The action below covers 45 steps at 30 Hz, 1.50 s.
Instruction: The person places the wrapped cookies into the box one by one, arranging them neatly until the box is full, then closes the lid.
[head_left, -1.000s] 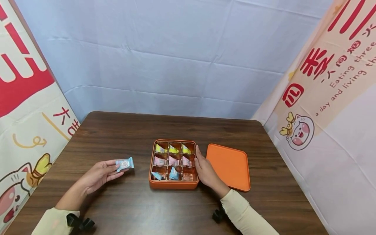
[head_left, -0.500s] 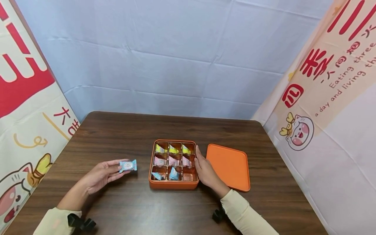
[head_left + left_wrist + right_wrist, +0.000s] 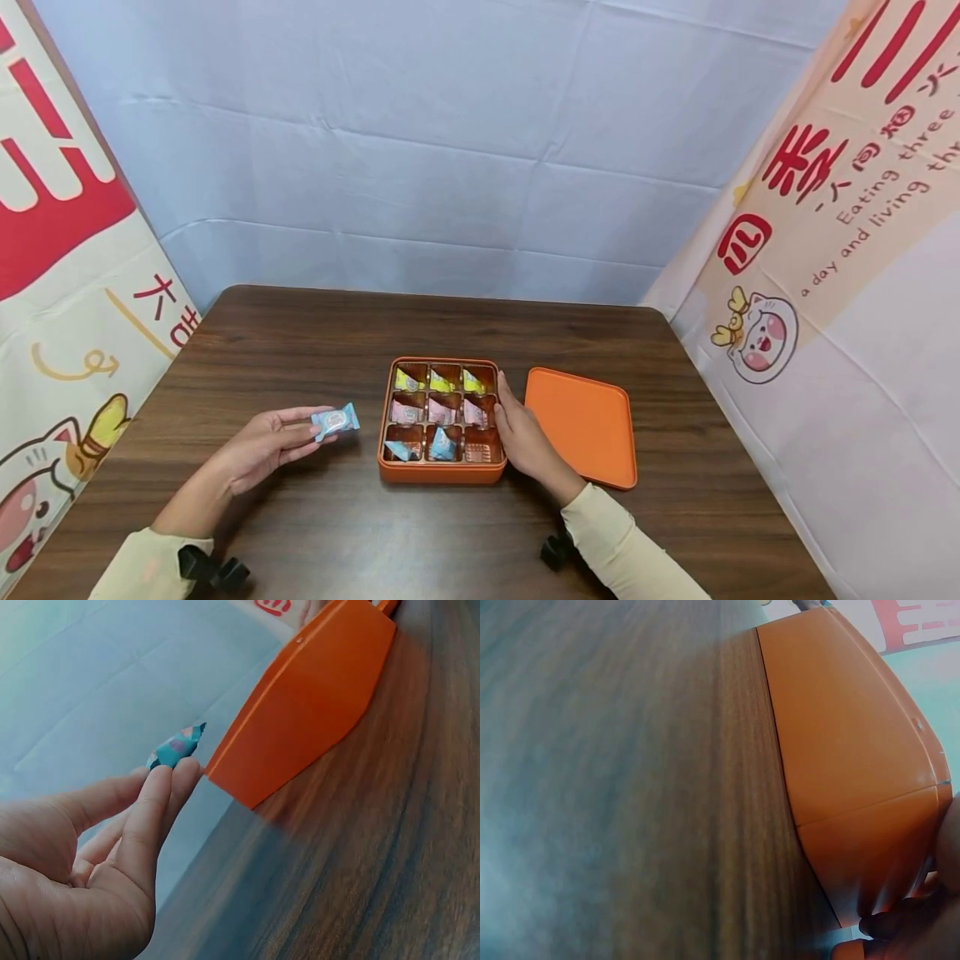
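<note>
Between thumb and fingertips, my left hand (image 3: 262, 446) pinches a blue wrapped candy (image 3: 335, 421), held above the table left of the box. The same candy (image 3: 176, 748) shows edge-on past the fingertips in the left wrist view. An orange box (image 3: 442, 473) holds a tray of nine compartments. Yellow candies (image 3: 441, 381) fill the far row and pink candies (image 3: 441, 411) the middle one. In the near row, two blue candies (image 3: 443, 444) occupy the left and centre compartments; the right compartment (image 3: 478, 451) has none. My right hand (image 3: 528, 437) rests with extended fingers along the box's right side.
A flat orange lid (image 3: 588, 425) lies on the brown wooden table (image 3: 322, 525), right of the box and partly behind the right hand. A pale cloth backdrop (image 3: 420, 167) hangs beyond the table's far edge, with printed banners at both sides.
My left hand has moved slightly right, bringing the pinched blue candy closer to the box, and the candy has turned a little. The right hand stays against the box.
</note>
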Available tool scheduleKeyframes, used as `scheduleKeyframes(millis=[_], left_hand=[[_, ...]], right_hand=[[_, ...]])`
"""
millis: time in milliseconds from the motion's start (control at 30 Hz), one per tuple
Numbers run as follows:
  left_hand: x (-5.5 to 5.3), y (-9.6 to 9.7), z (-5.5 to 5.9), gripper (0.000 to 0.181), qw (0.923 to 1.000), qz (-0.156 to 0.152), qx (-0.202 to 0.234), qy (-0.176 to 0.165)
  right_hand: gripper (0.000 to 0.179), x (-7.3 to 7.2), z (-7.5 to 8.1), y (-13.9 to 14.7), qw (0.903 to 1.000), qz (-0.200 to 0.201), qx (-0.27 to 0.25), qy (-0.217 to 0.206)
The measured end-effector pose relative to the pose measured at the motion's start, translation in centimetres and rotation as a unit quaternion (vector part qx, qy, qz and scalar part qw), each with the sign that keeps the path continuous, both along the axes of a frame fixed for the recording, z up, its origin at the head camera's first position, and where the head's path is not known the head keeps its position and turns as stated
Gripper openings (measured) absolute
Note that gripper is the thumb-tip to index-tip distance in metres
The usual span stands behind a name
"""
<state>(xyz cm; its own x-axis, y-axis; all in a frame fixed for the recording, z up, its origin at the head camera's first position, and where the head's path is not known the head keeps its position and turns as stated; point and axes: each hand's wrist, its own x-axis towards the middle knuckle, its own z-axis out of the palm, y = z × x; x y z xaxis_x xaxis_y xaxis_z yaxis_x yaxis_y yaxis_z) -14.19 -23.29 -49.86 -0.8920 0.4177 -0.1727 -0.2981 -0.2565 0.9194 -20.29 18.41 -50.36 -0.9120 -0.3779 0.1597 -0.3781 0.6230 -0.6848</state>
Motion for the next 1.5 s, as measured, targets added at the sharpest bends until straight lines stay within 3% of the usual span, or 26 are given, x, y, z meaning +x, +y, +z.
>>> scheduleKeyframes(millis=[233, 533, 700, 1067, 1500], left_hand=[[0.2, 0.4, 0.0, 0.032, 0.9994, -0.003, -0.031, 0.014], [1.1, 0.3, 0.1, 0.028, 0.9988, 0.003, -0.043, 0.022], [1.0, 0.8, 0.2, 0.028, 0.9984, -0.008, -0.04, 0.038], [0.6, 2.1, 1.1, 0.026, 0.9986, -0.009, -0.039, 0.034], [0.1, 5.0, 1.1, 0.041, 0.9974, -0.013, -0.059, 0.038]], right_hand=[[0.058, 0.1, 0.2, -0.2, 1.0, -0.004, 0.007, 0.001], [0.058, 0.0, 0.1, -1.2, 0.9998, 0.015, 0.009, -0.002], [0.058, 0.0, 0.1, -1.2, 0.9999, 0.011, 0.005, 0.002], [0.058, 0.0, 0.2, -0.8, 0.9999, 0.008, 0.007, -0.003], [0.058, 0.2, 0.1, -0.1, 1.0, -0.003, 0.007, -0.002]])
